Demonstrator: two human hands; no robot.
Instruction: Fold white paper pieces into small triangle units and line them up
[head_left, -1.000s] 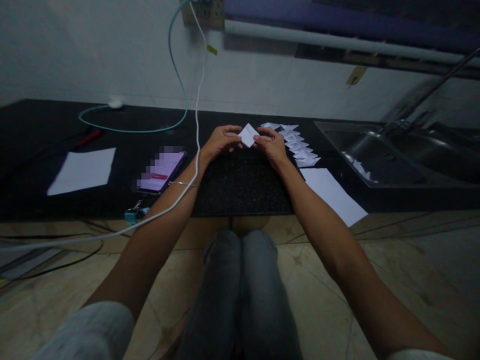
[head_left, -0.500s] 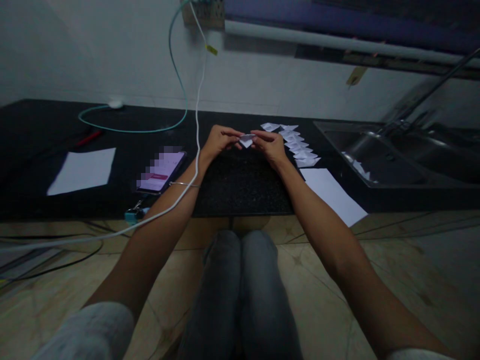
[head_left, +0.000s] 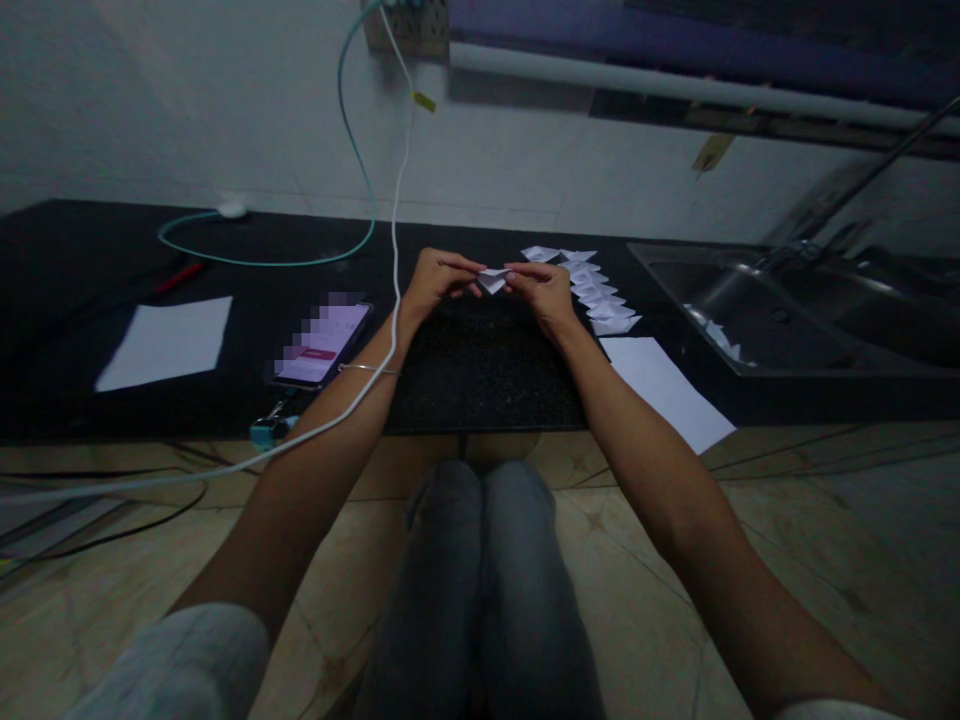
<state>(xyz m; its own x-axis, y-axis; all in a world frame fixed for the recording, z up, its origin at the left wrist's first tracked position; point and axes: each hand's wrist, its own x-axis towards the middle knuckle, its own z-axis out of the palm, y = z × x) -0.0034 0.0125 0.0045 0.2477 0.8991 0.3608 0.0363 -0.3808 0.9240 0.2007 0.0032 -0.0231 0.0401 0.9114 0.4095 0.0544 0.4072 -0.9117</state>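
A small folded white paper piece (head_left: 493, 281), boat-like in shape, is held between my two hands above the black counter. My left hand (head_left: 442, 278) pinches its left corner between thumb and fingers. On the opposite corner, my right hand (head_left: 545, 289) has a similar pinch. Just right of that hand, several folded paper boats (head_left: 598, 292) stand in an overlapping row on the counter. A flat stack of white paper (head_left: 667, 390) lies below the row, partly behind my right forearm.
A phone (head_left: 324, 345) with a lit screen rests left of my left forearm. Farther left lies a white sheet (head_left: 169, 343). A white cable (head_left: 395, 230) hangs across my left forearm. The steel sink (head_left: 757, 320) is at the right, with paper scraps (head_left: 716, 335) on its edge.
The folded paper is pulled slightly wider and tilted between my fingers. My right hand has shifted a little to the right; the rest stays in place.
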